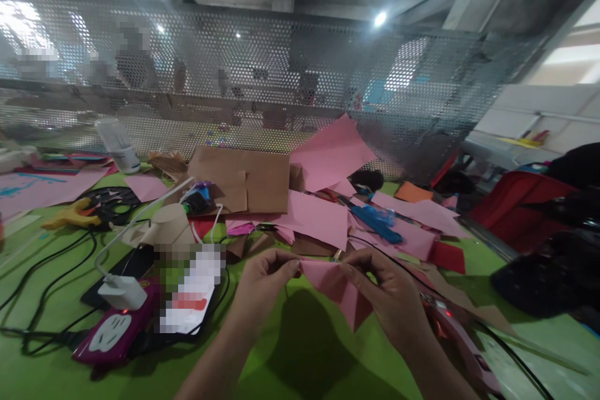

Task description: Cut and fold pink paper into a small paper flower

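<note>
Paper (344,294) btwn L hand (266,276) & R hand (385,281), power strip (111,332) to L, box (265,178) bhd

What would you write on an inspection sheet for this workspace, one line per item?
Surface: green tabletop, crowded along the far side.
Job's things: folded pink paper, held off the tabletop between both hands.
Clutter: loose pink sheets, brown cardboard, a yellow tool too blurred to identify, a bottle.
Grip: left fingers and right fingers pinch the paper near its upper edge.
Cables: black cables on both sides; white charger on a purple power strip.
Surroundings: perforated screen behind; lights overhead.
</note>
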Available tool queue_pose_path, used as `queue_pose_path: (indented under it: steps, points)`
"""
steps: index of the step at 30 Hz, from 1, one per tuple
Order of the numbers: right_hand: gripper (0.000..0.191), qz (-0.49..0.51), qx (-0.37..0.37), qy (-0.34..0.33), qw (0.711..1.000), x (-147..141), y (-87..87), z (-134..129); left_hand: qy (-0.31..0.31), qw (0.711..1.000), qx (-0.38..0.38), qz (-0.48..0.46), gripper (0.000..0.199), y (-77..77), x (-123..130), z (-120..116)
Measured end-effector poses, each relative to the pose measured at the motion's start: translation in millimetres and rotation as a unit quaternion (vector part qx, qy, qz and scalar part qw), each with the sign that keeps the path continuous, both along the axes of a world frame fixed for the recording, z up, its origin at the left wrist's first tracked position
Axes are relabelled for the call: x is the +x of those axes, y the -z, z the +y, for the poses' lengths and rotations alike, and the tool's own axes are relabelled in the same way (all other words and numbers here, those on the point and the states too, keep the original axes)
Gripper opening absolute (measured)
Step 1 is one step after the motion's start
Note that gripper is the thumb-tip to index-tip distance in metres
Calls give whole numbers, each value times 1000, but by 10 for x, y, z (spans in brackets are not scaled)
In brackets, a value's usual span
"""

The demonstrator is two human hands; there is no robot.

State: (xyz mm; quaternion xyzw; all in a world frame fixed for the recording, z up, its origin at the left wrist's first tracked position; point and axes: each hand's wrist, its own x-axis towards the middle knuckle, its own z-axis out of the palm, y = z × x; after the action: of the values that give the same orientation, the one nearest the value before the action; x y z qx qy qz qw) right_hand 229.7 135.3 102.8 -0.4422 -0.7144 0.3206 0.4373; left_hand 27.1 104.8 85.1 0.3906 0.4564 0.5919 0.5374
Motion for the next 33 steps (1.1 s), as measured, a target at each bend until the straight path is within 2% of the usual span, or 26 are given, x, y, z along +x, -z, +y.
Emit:
queue_pose_path:
  steps: [6, 10, 15, 17, 19, 23, 33]
  points:
    - [13, 0, 12, -7, 1000, -17, -34, -24, -9, 1000, 20, 9, 17, -19, 5, -12]
    - [12, -9, 32, 0, 999, 6, -48, -18, -41, 998, 34, 19, 19, 20, -25, 2]
    - [11, -27, 52, 5, 998, 31, -62, -14, -41, 998, 48, -13, 17, 0, -69, 22]
    - [11, -33, 60, 1, 998, 27, -61, -16, -25, 997, 62, 25, 22, -44, -72, 7]
    - [11, -38, 65, -4, 997, 16, -58, -20, -14, 989, 94, 116, 23, -79, -70, -14]
    - [11, -54, 80, 0, 995, -12, -66, -41, -19, 943, 171, 284, 16, -74, -60, -45]
    - [10, -101, 98, -12, 990, -25, -39, -69, -11, 911, 184, 368, 13, -30, -69, -23]
